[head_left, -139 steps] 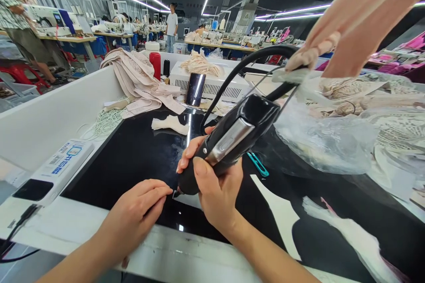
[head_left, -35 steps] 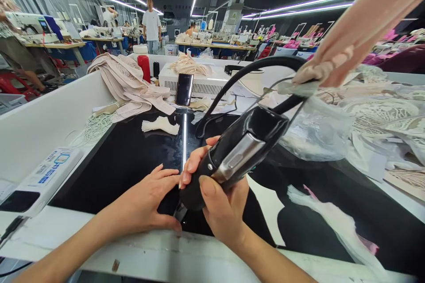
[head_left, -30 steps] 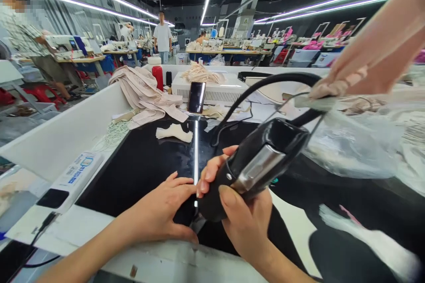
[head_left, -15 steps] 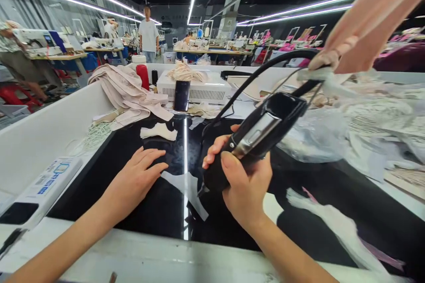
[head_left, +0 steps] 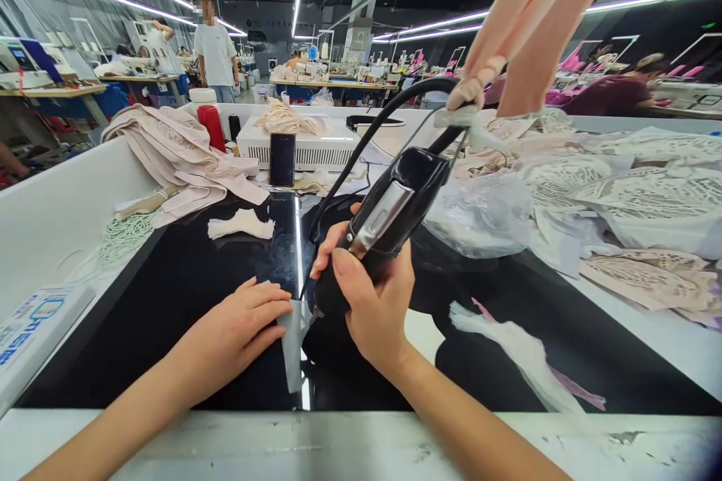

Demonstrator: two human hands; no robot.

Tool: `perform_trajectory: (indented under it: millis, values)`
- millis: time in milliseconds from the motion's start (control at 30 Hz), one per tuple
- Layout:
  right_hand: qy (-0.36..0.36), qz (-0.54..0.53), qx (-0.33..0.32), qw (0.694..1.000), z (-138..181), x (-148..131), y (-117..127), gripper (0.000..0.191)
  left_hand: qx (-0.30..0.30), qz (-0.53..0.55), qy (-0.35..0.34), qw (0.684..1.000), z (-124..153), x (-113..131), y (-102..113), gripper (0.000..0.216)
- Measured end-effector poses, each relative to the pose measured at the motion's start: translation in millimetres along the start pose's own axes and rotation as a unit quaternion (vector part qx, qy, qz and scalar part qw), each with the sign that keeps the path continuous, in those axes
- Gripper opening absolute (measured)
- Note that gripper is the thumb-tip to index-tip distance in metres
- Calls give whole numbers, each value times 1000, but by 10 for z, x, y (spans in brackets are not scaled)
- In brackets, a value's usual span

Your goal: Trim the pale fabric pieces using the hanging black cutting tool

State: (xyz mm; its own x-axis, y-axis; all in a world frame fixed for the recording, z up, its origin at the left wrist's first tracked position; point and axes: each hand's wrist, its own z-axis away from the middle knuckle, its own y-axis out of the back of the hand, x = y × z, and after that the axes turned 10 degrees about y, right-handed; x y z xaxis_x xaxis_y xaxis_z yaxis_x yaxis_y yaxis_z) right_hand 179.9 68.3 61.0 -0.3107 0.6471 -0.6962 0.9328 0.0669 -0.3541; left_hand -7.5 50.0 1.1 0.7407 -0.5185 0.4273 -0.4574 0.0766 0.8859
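My right hand (head_left: pixel 372 304) is wrapped round a black and silver corded hand tool (head_left: pixel 389 218), its tip pointing down at the glossy black tabletop (head_left: pixel 186 293). A thick black cable (head_left: pixel 375 131) rises from the tool's rear. My left hand (head_left: pixel 234 331) lies flat with fingers stretched out on the tabletop. Its fingertips touch a thin translucent strip of material (head_left: pixel 293 342) just left of the tool's tip.
Beige fabric (head_left: pixel 174 154) is piled at the back left beside a red bottle (head_left: pixel 210 126), a white box (head_left: pixel 307 150) and an upright phone (head_left: pixel 281 158). Lace pieces (head_left: pixel 643 240) and a plastic bag (head_left: pixel 485 214) lie right. A person stands behind.
My left hand slid off the front edge, up the table, then settled on the strip. The tool lifted away and came back down beside it. The camera view shifted right.
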Motion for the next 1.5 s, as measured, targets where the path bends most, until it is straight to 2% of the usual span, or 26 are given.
perform_trajectory:
  millis: [233, 433, 633, 733, 867, 1000, 1100, 1333, 1500]
  values:
    - [3, -11, -25, 1000, 79, -3, -6, 27, -74, 29, 26, 996, 4, 163, -28, 55]
    - [2, 1, -31, 1000, 101, 42, 8, 29, -105, 42, 37, 993, 24, 137, -43, 71]
    - [-13, 24, -12, 1000, 106, 8, -19, 26, -124, 52, 50, 990, 11, 150, -9, 72]
    - [-33, -2, -8, 999, 124, -18, -34, 29, -126, 62, 55, 989, -3, 166, 3, 71]
    - [-30, -32, -26, 999, 178, -27, -33, 36, -129, 64, 51, 988, -15, 178, 7, 72]
    - [-29, -29, -46, 998, 211, -21, -35, 32, -128, 65, 44, 989, -10, 178, 16, 71]
    - [-30, -21, -45, 998, 207, -33, -36, 30, -119, 75, 38, 989, -5, 175, 22, 71]
    - [-34, -54, -38, 997, 276, -95, -3, 37, -112, 89, 33, 989, -16, 191, 36, 77]
    - [-29, -64, -49, 996, 350, -91, 4, 38, -110, 96, 20, 989, -18, 172, 35, 68]
